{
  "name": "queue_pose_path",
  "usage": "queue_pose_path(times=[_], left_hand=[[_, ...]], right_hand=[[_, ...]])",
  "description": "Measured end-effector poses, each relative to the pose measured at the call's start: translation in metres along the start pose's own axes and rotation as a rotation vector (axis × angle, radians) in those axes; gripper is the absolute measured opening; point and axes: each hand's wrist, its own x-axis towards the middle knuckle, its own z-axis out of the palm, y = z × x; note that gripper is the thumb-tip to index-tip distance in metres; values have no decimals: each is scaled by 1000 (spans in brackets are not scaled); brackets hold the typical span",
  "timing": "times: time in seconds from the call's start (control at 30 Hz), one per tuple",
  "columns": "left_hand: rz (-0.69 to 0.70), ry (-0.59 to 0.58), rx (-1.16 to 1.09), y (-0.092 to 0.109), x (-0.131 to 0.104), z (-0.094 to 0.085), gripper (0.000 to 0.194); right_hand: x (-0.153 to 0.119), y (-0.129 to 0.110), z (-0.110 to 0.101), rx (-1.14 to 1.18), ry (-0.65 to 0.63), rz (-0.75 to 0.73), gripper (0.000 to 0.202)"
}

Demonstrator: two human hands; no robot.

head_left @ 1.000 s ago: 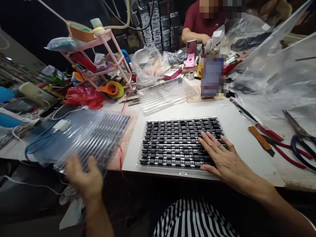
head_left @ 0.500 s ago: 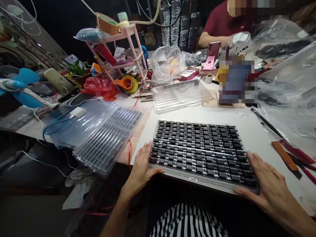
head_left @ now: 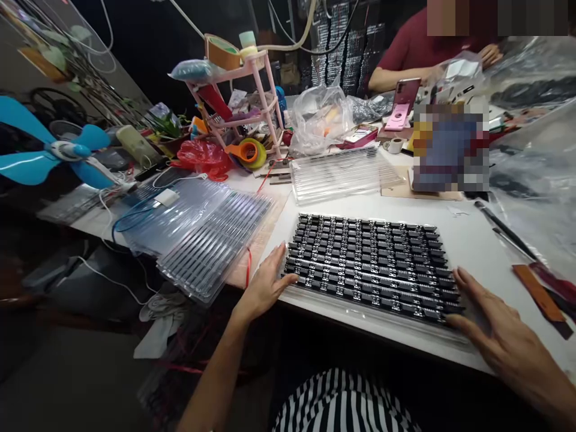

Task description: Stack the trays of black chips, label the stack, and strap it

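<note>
A clear plastic tray (head_left: 360, 312) lies on the white tabletop in front of me, bearing rows of small black circuit boards with pin headers (head_left: 364, 264). My left hand (head_left: 264, 282) grips its left side, fingers along the edge and thumb over the near left corner. At the right side my right hand (head_left: 504, 327) holds the edge, thumb at the near right corner and fingers stretched along the side. A strip of clear plastic shows in front of the boards. The undersides of both hands are hidden.
Empty ribbed trays (head_left: 216, 240) are stacked at left; another clear tray (head_left: 346, 175) lies beyond. A pink rack (head_left: 263, 90), a blue fan (head_left: 67, 150) and a phone on a pink stand (head_left: 405, 99) stand around. An orange-handled blade (head_left: 537, 294) lies right. A co-worker (head_left: 405, 60) sits opposite.
My view has turned left. The boards sit slightly farther from me, with more clear plastic showing in front. Both hands have moved with the tray. A co-worker's raised hand now shows.
</note>
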Motion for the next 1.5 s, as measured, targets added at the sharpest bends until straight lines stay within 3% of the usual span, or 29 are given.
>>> queue_pose_path(times=[0.1, 0.17, 0.3, 0.43, 0.53, 0.63, 0.77, 0.93, 1.1, 1.23, 1.37, 1.5], left_hand=[[28, -15, 104, 5, 7, 10, 86], [61, -49, 149, 7, 9, 14, 84], [67, -41, 95, 3, 24, 7, 83], [17, -29, 94, -3, 70, -2, 87], [9, -64, 129, -3, 100, 3, 86], [54, -77, 167, -4, 110, 11, 84], [81, -63, 174, -11, 110, 14, 80], [72, -39, 78, -11, 110, 12, 79], [91, 18, -42, -12, 112, 12, 87], [66, 32, -140, -12, 109, 9, 87], [-46, -11, -232, -11, 88, 5, 81], [-89, -1, -235, -10, 49, 5, 75]], right_hand=[[1, -4, -2, 124, 21, 210, 59], [0, -9, -2, 167, 38, 261, 61], [1, -16, -2, 179, 67, 245, 63], [3, -20, -2, 159, 58, 228, 61], [4, -22, -2, 188, 100, 228, 57], [6, -24, -3, 202, 127, 217, 50], [17, -22, -5, 166, 100, 176, 42], [34, -12, -6, 47, 32, 144, 48], [36, -8, 0, -39, 61, 116, 51], [32, -9, -2, 49, 93, 118, 51], [33, -12, -8, 175, 158, 105, 46], [34, -13, -10, 202, 183, 144, 39]])
